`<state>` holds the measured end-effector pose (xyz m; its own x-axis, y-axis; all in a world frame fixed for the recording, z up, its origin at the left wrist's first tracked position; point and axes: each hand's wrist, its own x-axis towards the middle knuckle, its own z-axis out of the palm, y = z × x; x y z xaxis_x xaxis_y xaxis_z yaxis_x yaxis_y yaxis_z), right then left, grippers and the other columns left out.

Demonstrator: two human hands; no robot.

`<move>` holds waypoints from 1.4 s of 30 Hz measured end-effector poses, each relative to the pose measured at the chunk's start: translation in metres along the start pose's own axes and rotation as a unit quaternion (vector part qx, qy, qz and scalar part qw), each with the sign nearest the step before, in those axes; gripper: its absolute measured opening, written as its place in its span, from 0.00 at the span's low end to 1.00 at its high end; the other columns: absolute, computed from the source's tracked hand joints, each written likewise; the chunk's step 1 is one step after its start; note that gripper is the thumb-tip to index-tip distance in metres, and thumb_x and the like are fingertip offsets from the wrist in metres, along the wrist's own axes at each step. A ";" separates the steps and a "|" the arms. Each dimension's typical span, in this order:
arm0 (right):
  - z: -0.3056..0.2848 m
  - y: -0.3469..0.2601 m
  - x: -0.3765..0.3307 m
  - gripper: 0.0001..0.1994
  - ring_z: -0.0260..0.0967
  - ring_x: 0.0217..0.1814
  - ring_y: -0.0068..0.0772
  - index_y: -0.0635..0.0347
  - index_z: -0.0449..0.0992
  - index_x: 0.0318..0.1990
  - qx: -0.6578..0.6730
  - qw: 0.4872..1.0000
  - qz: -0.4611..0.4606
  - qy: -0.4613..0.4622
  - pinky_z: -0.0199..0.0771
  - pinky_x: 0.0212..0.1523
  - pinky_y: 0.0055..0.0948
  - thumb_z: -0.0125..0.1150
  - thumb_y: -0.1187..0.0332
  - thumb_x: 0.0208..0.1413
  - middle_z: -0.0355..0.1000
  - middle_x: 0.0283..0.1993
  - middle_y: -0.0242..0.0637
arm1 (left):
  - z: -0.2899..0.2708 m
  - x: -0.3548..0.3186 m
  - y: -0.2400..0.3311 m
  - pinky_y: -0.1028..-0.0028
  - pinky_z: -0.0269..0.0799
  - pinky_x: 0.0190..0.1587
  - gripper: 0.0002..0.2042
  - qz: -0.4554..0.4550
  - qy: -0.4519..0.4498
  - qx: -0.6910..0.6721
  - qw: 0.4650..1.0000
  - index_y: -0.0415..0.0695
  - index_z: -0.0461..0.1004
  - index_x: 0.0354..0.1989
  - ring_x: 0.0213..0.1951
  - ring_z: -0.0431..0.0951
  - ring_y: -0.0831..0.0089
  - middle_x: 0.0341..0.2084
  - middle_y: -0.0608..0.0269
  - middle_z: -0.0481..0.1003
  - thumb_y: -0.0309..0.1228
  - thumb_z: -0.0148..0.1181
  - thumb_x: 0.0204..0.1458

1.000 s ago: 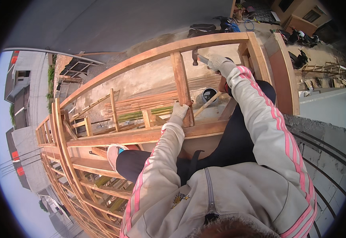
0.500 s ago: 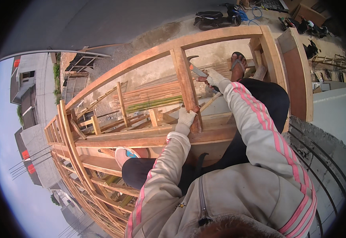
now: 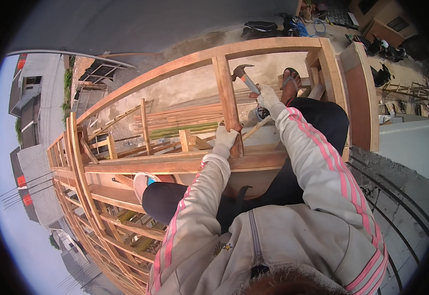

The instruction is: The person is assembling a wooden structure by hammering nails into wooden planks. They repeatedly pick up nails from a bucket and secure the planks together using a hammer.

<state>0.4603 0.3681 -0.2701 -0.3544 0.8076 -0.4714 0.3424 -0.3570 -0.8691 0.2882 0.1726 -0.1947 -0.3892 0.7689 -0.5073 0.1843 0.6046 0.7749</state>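
Note:
A claw hammer (image 3: pixel 250 82) is gripped in my right hand (image 3: pixel 269 97), which wears a pale knitted glove. Its metal head is up by the right side of a short wooden post (image 3: pixel 227 91); I cannot tell if they touch. My left hand (image 3: pixel 225 136), gloved too with the fingertips bare, is closed round the lower part of this post. The post stands between a long top rail (image 3: pixel 160 79) and a lower wooden beam (image 3: pixel 185 165) of the frame. Where the post meets the lower beam, I see no fastener clearly.
I straddle the beam, a sandalled foot (image 3: pixel 291 79) at the far right. More timber framing (image 3: pixel 121 223) runs off to the left. Far below lie stacked planks (image 3: pixel 180 118) and a parked motorbike (image 3: pixel 261 29). Right of me, dark bars (image 3: pixel 396 184) cross a rough concrete surface.
The hammer has turned in my right hand, so its head and claw show more broadly beside the post. My left hand keeps its hold on the post. The whole view has shifted slightly.

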 end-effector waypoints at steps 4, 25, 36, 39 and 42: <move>0.006 -0.030 -0.053 0.21 0.76 0.36 0.61 0.63 0.75 0.47 -0.244 0.943 -0.170 0.150 0.75 0.39 0.48 0.62 0.53 0.58 0.77 0.33 0.54 | 0.000 0.006 -0.008 0.67 0.76 0.33 0.30 0.019 0.000 -0.046 0.999 0.33 0.73 0.43 0.31 0.80 0.66 0.31 0.53 0.80 0.45 0.77 0.42; 0.074 -0.051 -0.048 0.41 0.78 0.45 0.52 0.63 0.83 0.44 -0.213 0.972 -0.043 0.094 0.74 0.48 0.44 0.60 0.26 0.48 0.80 0.39 0.52 | -0.009 0.010 -0.001 0.59 0.76 0.50 0.48 0.010 -0.037 0.101 0.994 0.24 0.71 0.50 0.48 0.81 0.43 0.44 0.31 0.78 0.60 0.75 0.35; 0.070 -0.039 -0.055 0.27 0.69 0.26 0.24 0.60 0.78 0.40 0.046 0.998 0.018 0.025 0.67 0.25 0.29 0.71 0.41 0.54 0.72 0.27 0.30 | -0.026 -0.011 0.020 0.59 0.74 0.58 0.49 -0.019 -0.054 0.096 0.994 0.28 0.72 0.55 0.55 0.79 0.44 0.51 0.33 0.77 0.61 0.76 0.34; 0.074 -0.042 -0.054 0.26 0.70 0.26 0.24 0.59 0.78 0.40 0.106 0.994 -0.006 -0.024 0.68 0.26 0.29 0.72 0.42 0.54 0.73 0.28 0.30 | -0.027 -0.011 0.019 0.58 0.74 0.56 0.50 -0.023 -0.047 0.096 0.994 0.27 0.71 0.54 0.54 0.79 0.43 0.50 0.33 0.77 0.63 0.75 0.34; 0.078 -0.048 -0.051 0.29 0.73 0.30 0.28 0.61 0.77 0.45 0.114 0.993 0.041 -0.002 0.71 0.28 0.30 0.74 0.43 0.51 0.75 0.34 0.33 | -0.027 -0.007 0.017 0.58 0.74 0.55 0.50 0.001 -0.079 0.090 0.993 0.25 0.69 0.52 0.51 0.80 0.42 0.48 0.31 0.77 0.62 0.75 0.34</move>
<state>0.3942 0.3069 -0.2161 -0.3370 0.7704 -0.5413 0.1635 -0.5183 -0.8394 0.2693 0.1722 -0.1673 -0.2457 0.7845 -0.5694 0.3479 0.6196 0.7036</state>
